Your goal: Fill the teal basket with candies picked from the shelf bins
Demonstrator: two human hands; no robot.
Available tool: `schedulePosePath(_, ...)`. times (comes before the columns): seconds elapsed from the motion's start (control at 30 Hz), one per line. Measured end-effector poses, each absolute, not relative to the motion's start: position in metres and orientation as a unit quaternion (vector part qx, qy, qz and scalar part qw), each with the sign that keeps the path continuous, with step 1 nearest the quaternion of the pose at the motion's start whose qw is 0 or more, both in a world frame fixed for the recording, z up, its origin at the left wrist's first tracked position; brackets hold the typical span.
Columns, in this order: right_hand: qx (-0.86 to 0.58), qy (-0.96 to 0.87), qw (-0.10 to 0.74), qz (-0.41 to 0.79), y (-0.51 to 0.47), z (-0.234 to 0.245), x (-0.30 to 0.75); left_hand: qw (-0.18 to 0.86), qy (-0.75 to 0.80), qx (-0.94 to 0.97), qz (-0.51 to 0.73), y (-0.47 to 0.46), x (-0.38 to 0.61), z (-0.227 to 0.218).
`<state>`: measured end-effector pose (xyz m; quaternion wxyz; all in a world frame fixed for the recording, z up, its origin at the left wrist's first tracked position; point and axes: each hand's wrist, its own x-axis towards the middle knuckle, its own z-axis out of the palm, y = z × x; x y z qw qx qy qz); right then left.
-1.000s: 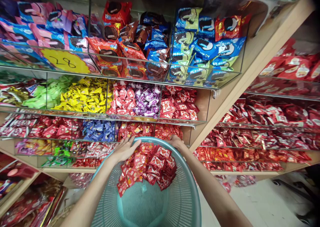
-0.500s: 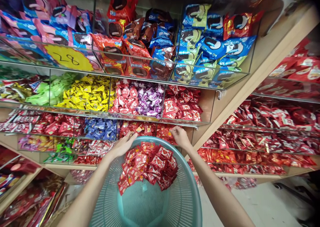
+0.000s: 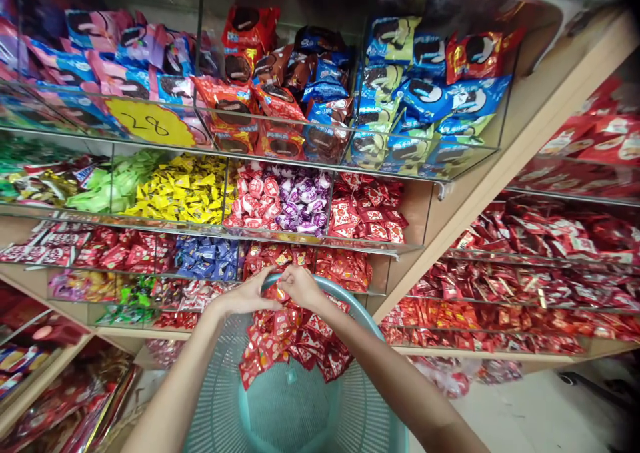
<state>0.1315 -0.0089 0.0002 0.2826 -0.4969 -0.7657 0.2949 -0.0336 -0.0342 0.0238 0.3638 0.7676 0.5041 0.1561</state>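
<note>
Two hands meet at the far rim of the green plastic basket [image 3: 356, 305], right on top of the heap of red packets [image 3: 295, 346] that lies against its far wall. The right hand [image 3: 303, 288] has its fingers curled down over the top of the heap, and its grip looks clenched on a few of the red packets. The left hand [image 3: 247, 298] lies beside it with longer, flatter fingers, touching the same packets; whether its grip is closed on any I cannot tell. Just behind the hands, on a lower shelf, a glass-fronted bin [image 3: 345, 270] holds red packets of what looks like the same kind, piled close to its front edge. Judging from this, the work of moving packets between basket and bin is somewhere in its middle. A good heap lies in the basket, whose mesh bottom shows bare on the near side, and the bin looks well filled but not brimming. Higher up, the yellow sweets [image 3: 180, 190] and the blue biscuit packs [image 3: 425, 100] sit well apart from both hands, as does a yellow price label [image 3: 150, 123].
</note>
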Motion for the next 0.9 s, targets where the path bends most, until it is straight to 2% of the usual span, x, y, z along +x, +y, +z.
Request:
schedulePosePath(0.33, -0.553, -0.784, 0.181, 0.216, -0.016, 0.002, 0.118, 0.273, 0.540, 0.793, 0.069, -0.030, -0.027, 0.014)
schedulePosePath(0.6, -0.557, -0.804, 0.153, 0.139, -0.019, -0.006, 0.116, 0.174, 0.603, 0.778, -0.025, -0.029, -0.018, 0.010)
schedulePosePath(0.73, -0.541, -0.807, 0.194, 0.137, -0.023, -0.009, 0.118, 0.162, 0.606, 0.778, -0.037, -0.029, -0.017, 0.010)
schedulePosePath(0.9, -0.493, -0.796, 0.324, 0.131, -0.017, -0.003, 0.138, 0.172, 0.610, 0.773, -0.044, -0.028, -0.018, 0.007)
